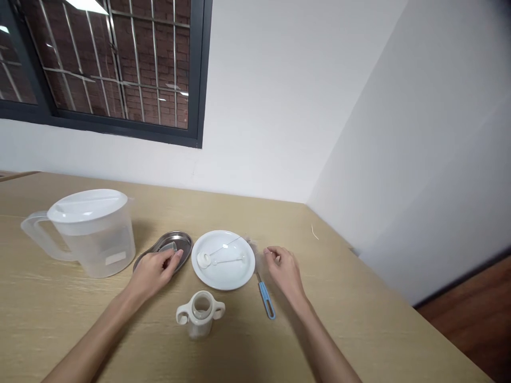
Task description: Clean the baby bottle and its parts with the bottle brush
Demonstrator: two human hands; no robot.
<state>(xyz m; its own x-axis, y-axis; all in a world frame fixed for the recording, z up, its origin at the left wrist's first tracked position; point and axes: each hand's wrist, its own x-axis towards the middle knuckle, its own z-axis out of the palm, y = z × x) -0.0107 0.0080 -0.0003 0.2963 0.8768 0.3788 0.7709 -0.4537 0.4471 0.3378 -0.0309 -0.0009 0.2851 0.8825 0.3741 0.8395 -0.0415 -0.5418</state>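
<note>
My left hand (156, 271) is closed, its fingers curled over the near side of a kidney-shaped metal tray (186, 242). A small clear cover (170, 247) shows just beyond those fingers; whether they grip it is hidden. My right hand (284, 268) is drawn into a pinch with nothing visible in it, beside a bottle brush (266, 300) with a blue handle. Between the hands, a white plate (227, 279) bears a white bottle collar (203, 260) and a thin straw (229, 260) with small end pieces. Nearer me stands an uncapped two-handled baby bottle (200, 316).
A large translucent lidded pitcher (99, 239) stands at the left, its handle pointing left. A thin pale strip (314, 232) lies at the right on the wooden table (339, 298). White walls (271, 106) bound the table behind and to the right.
</note>
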